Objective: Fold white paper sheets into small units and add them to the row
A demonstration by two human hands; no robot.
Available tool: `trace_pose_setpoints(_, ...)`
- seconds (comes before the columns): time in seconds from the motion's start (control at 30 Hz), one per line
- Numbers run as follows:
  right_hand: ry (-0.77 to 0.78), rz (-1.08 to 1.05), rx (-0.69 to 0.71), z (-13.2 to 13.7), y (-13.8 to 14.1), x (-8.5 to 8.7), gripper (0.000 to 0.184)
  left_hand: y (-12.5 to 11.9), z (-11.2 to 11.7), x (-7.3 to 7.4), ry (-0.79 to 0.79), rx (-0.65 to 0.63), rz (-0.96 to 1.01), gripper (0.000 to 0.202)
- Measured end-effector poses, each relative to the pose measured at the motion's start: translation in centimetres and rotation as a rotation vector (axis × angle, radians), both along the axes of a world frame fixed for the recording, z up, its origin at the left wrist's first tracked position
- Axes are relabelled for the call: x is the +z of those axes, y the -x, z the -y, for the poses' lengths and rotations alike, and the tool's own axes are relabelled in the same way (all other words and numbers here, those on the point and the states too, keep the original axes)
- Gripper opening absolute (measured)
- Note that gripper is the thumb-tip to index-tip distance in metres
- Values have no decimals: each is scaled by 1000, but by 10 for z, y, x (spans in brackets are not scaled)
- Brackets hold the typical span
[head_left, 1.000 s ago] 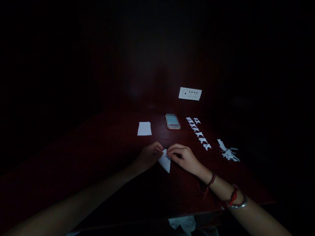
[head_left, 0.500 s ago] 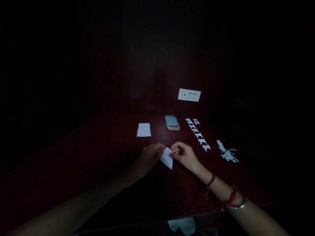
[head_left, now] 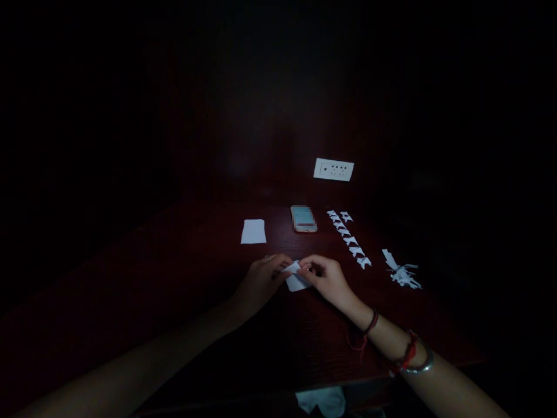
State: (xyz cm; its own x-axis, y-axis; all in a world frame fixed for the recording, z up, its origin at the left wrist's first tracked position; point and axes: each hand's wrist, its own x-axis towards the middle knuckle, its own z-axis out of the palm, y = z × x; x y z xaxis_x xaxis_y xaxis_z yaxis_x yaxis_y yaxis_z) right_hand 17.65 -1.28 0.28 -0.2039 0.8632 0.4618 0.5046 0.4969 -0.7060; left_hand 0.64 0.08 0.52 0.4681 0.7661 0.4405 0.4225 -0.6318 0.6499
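Observation:
A small piece of white paper [head_left: 297, 282], partly folded, is held between my two hands near the middle of the table. My left hand [head_left: 265, 281] pinches its left side, and my right hand [head_left: 324, 277] pinches the upper right with thumb and forefinger. The fingertips cover parts of its edges. Farther back on the left lies a flat white paper square [head_left: 253, 231]. To the right of my hands, several small folded paper pieces [head_left: 348, 238] are lined up in a slanting row, with a separate short group beside the row's far end.
A phone [head_left: 304, 219] with a lit screen lies beyond my hands on the dark red table [head_left: 195, 255]. Thin paper scraps [head_left: 404, 275] are heaped at the right. A white socket panel [head_left: 333, 169] is on the back wall. Pale cloth-like material [head_left: 322, 400] shows below the front edge.
The paper between my hands has turned, so its pointed lower corner now shows as a flatter lower edge. My right hand has shifted slightly left over it.

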Motion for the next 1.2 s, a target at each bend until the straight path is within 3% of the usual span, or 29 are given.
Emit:
trace_pose_setpoints(0.17,-152,101,0,7,1,9,8,0,2,4,-55,-3,-58,11)
trace_pose_setpoints(0.4,-195,219,1,14,5,14,15,0,2,7,-294,127,-163,13)
trace_pose_setpoints(0.5,-205,236,3,16,6,16,15,0,3,10,-367,115,-127,11)
trace_pose_setpoints(0.67,-226,189,-9,16,6,16,14,0,3,9,-325,-12,-166,13)
trace_pose_setpoints(1.2,-221,160,30,14,6,15,9,-3,6,6,-293,-39,-129,9)
